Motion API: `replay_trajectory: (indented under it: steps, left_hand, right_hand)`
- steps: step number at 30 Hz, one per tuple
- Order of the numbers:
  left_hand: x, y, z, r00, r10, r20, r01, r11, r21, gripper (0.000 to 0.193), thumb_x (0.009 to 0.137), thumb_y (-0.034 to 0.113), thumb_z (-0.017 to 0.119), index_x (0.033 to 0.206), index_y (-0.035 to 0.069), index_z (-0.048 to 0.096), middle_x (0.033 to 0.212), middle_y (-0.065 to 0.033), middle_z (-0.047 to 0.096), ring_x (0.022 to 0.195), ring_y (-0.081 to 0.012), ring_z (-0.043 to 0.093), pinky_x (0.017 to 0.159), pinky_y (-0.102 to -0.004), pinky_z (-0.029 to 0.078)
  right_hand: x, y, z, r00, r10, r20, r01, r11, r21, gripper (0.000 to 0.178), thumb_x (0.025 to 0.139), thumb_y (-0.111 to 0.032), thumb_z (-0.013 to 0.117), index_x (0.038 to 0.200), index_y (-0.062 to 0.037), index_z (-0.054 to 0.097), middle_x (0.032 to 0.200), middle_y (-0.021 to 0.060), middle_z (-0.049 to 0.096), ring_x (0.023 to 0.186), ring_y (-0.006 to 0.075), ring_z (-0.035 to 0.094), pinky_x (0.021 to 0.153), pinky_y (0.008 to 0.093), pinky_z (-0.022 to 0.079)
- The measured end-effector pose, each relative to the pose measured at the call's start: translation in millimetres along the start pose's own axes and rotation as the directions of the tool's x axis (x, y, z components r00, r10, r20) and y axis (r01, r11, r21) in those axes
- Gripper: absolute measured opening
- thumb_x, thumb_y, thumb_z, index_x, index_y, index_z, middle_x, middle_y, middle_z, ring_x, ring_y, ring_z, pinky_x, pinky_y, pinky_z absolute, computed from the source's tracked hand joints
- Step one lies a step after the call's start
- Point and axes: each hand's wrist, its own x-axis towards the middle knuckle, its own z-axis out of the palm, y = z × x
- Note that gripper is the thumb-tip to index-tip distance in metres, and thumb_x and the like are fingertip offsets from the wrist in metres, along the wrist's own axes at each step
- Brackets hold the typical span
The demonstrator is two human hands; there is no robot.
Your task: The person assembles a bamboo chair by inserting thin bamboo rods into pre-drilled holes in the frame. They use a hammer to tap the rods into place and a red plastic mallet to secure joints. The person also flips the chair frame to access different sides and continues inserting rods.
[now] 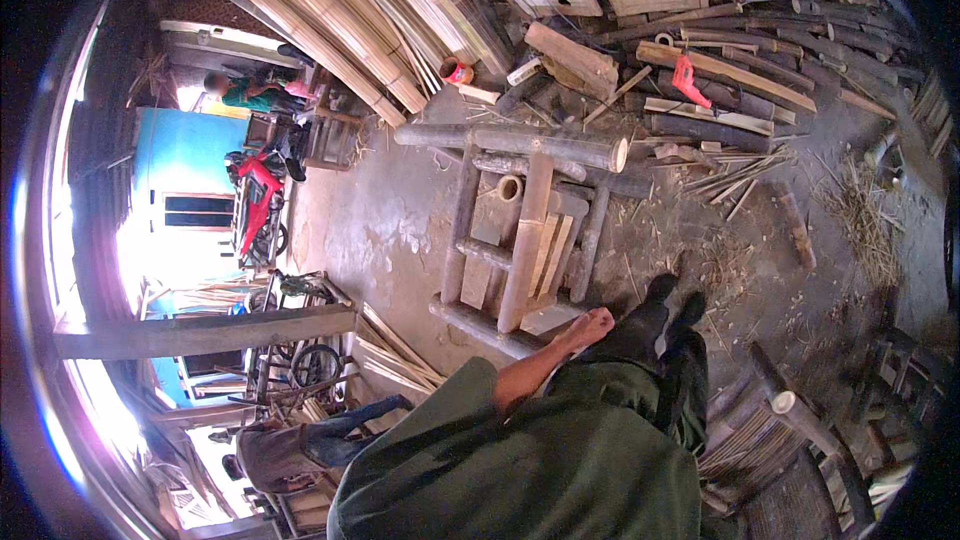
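Note:
My left hand (pixel 588 328) hangs beside my thigh, near the close end of a bamboo frame (pixel 462 270). Its fingers look curled in, and nothing shows in them. No right hand comes into the head view. The frame stands on the concrete floor and looks like an unfinished chair or bench. Dark round poles form its sides, and a thick pole (pixel 540 143) lies across its far end. A paler split length of bamboo (pixel 526 245) runs down its middle. Between the poles show light slats (pixel 548 255) and the ring-shaped cut end of a bamboo tube (pixel 510 188).
A red power tool (pixel 688 82) rests on bamboo poles at the far right. Long split bamboo strips (pixel 330 20) lean at the back left. Wood shavings (pixel 725 265) litter the floor. At lower right stands bamboo furniture (pixel 790 410). Another person (pixel 300 448) bends over at lower left.

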Motion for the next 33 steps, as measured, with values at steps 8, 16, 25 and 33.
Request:
replay_trajectory:
  steps: [8, 16, 25, 33]
  left_hand:
    - [50, 44, -69, 0.98, 0.054, 0.192, 0.009, 0.95, -0.312, 0.011, 0.087, 0.012, 0.057, 0.088, 0.002, 0.062, 0.088, -0.0104, 0.059, 0.084, -0.0221, 0.057, 0.078, -0.0347, 0.046]
    - [46, 56, -106, 0.877, -0.179, 0.445, 0.174, 0.983, 0.053, 0.018, 0.091, 0.018, 0.055, 0.092, 0.001, 0.06, 0.083, -0.0097, 0.063, 0.08, -0.0178, 0.061, 0.071, -0.0322, 0.049]
    - [-40, 48, -102, 0.784, -0.273, 0.558, -0.081, 0.845, 0.528, 0.029, 0.094, 0.024, 0.048, 0.103, 0.001, 0.063, 0.094, -0.0115, 0.064, 0.088, -0.0218, 0.06, 0.079, -0.0347, 0.047]
    - [-41, 105, -81, 0.724, -0.472, 0.503, 0.148, 0.819, 0.555, 0.035, 0.095, 0.026, 0.045, 0.111, -0.001, 0.061, 0.104, -0.01, 0.063, 0.094, -0.0207, 0.058, 0.086, -0.0342, 0.044]
  right_hand:
    - [-77, 40, 40, 0.98, 0.115, -0.165, -0.105, 0.992, 0.067, 0.028, 0.091, -0.025, 0.048, 0.095, -0.0022, 0.064, 0.094, 0.0232, 0.064, 0.086, 0.0402, 0.06, 0.072, 0.0481, 0.048]
    - [-62, 89, 45, 0.83, 0.446, -0.335, -0.374, 0.89, 0.26, 0.038, 0.086, -0.032, 0.054, 0.105, -0.0015, 0.065, 0.097, 0.0242, 0.065, 0.094, 0.0416, 0.061, 0.082, 0.047, 0.048]
    - [52, 262, 81, 0.637, 0.277, -0.72, -0.343, 0.938, 0.057, 0.025, 0.086, -0.025, 0.051, 0.089, -0.0024, 0.061, 0.092, 0.0201, 0.062, 0.091, 0.0388, 0.059, 0.078, 0.0489, 0.048]
    - [114, 309, 84, 0.543, 0.626, -0.559, -0.413, 0.779, 0.472, 0.034, 0.086, -0.026, 0.058, 0.114, -0.0067, 0.059, 0.116, 0.0184, 0.056, 0.107, 0.0368, 0.054, 0.087, 0.0472, 0.046]
